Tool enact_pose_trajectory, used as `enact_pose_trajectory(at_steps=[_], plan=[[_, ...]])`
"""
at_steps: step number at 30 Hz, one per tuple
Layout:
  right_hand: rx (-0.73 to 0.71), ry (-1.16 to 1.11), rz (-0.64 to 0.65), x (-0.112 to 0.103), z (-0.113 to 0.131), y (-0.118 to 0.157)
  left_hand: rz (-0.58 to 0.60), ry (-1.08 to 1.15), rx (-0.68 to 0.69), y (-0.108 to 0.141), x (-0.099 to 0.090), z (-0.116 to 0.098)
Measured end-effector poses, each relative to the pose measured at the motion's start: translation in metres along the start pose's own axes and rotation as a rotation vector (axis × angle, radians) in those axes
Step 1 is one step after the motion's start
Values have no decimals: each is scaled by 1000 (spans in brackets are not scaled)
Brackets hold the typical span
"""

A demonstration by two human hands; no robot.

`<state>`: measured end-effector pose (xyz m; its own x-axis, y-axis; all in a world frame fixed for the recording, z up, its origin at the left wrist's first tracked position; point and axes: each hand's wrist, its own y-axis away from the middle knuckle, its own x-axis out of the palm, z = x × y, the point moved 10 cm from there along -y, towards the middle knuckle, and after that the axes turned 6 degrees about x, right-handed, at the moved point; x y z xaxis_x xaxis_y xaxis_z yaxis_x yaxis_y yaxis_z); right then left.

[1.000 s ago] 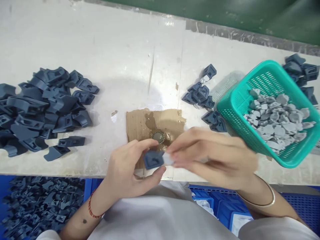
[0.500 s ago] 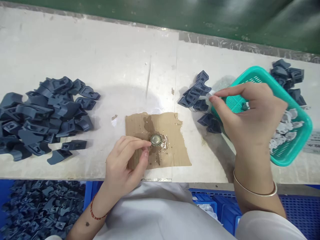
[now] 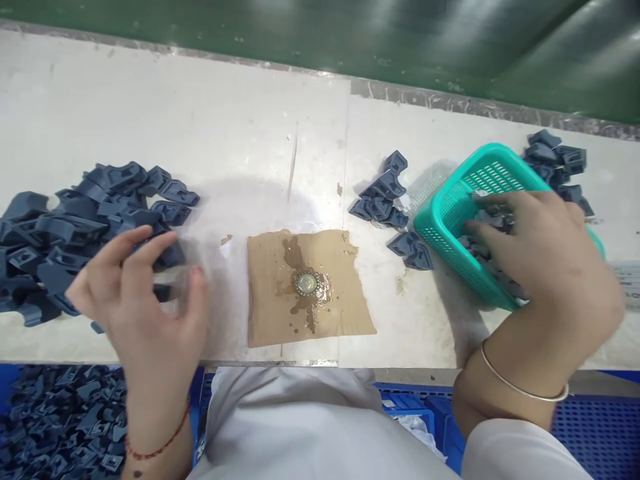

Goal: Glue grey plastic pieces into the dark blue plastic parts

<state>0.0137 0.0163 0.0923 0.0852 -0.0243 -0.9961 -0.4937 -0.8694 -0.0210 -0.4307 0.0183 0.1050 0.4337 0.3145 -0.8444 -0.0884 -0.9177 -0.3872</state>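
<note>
Left hand (image 3: 145,313) unclosed, fingers parted, at right side of heaped blue-grey plastic parts (image 3: 70,223). Right hand (image 3: 555,257) in green basket (image 3: 435,213), at grey pieces (image 3: 493,218); grip cannot be told. Hasty left sweep may scatter loose heap.

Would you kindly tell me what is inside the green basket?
Inside the green basket lie a number of small grey pieces. The right hand hides part of the contents; whatever lies behind it, or under the uppermost pieces, cannot be seen.

room over cardboard (image 3: 273,293), dark pile (image 3: 75,227) blocking left, basket wall (image 3: 460,267) right
</note>
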Motion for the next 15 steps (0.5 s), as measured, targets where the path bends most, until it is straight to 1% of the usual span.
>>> enact_pose_trajectory(at_steps=[3,5,8,11,13,15], plan=[[96,50,148,9,-5,4,132,-68,28,-5,10,11],[114,60,185,6,1,7,170,-84,53,-4,13,15],[106,106,190,0,10,6,151,-52,33,-2,12,22],[118,123,200,-2,12,4,128,-43,7,0,10,28],[127,107,217,-1,14,3,121,-51,14,1,8,27],[166,50,240,-2,13,4,112,-38,25,0,7,24]])
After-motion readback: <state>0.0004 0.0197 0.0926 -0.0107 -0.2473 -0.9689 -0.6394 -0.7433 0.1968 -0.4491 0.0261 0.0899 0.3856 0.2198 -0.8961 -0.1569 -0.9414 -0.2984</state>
